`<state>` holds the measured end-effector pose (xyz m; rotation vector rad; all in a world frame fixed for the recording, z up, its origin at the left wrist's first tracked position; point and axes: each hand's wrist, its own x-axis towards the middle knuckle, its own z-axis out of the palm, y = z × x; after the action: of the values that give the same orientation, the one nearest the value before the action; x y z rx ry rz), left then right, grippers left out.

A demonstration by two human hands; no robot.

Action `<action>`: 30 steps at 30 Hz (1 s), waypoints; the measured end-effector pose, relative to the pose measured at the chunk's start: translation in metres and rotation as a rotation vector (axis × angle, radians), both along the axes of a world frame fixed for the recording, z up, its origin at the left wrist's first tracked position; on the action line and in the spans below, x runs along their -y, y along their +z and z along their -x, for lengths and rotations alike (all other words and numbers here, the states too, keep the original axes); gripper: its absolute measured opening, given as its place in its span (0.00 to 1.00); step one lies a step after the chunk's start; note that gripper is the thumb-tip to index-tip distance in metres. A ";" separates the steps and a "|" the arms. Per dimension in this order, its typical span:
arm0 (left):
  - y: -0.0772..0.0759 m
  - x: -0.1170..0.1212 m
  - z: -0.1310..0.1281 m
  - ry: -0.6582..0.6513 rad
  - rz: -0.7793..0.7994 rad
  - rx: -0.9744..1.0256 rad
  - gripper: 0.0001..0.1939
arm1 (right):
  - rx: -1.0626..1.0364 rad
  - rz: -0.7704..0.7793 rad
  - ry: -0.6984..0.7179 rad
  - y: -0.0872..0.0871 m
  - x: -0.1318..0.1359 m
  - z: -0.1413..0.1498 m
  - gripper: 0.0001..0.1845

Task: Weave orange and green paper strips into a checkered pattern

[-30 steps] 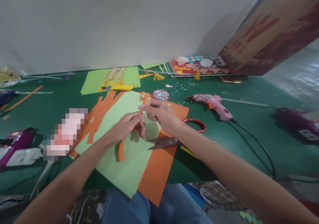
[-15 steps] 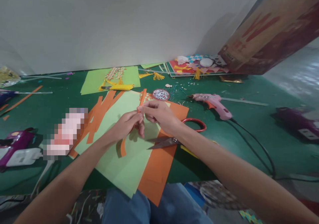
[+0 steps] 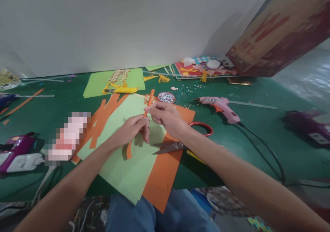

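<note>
Both hands meet over a light green paper sheet that lies on an orange sheet. My left hand and my right hand each pinch the same narrow orange paper strip. The strip's top end sticks up above my right fingers; its lower end curls down below my left hand. Red-handled scissors lie just under my right wrist, blades pointing left.
A pink glue gun with a black cord lies right of the scissors. Loose orange strips, a round dish of small pieces, a purple glue gun and a cardboard box surround the green table.
The orange strip has slid upward through my fingers, so more of it shows above my right hand. Both hands stayed nearly in place.
</note>
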<state>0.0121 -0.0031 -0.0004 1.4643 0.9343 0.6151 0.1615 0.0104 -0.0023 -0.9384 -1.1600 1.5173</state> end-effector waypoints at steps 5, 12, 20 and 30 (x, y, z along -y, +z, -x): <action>-0.001 0.000 0.000 0.003 -0.012 0.005 0.16 | -0.011 0.005 0.005 0.000 0.000 0.000 0.18; -0.003 -0.001 0.001 0.020 -0.010 0.044 0.15 | 0.037 0.051 0.085 0.000 -0.001 -0.003 0.16; -0.001 0.001 0.000 -0.001 -0.001 -0.021 0.16 | 0.016 0.048 0.005 0.001 -0.001 0.000 0.17; 0.002 0.001 0.001 -0.001 -0.044 -0.058 0.16 | 0.026 0.032 0.014 0.002 0.000 0.000 0.16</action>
<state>0.0115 -0.0045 0.0011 1.5286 0.9704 0.5982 0.1617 0.0109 -0.0006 -0.9764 -1.1658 1.5427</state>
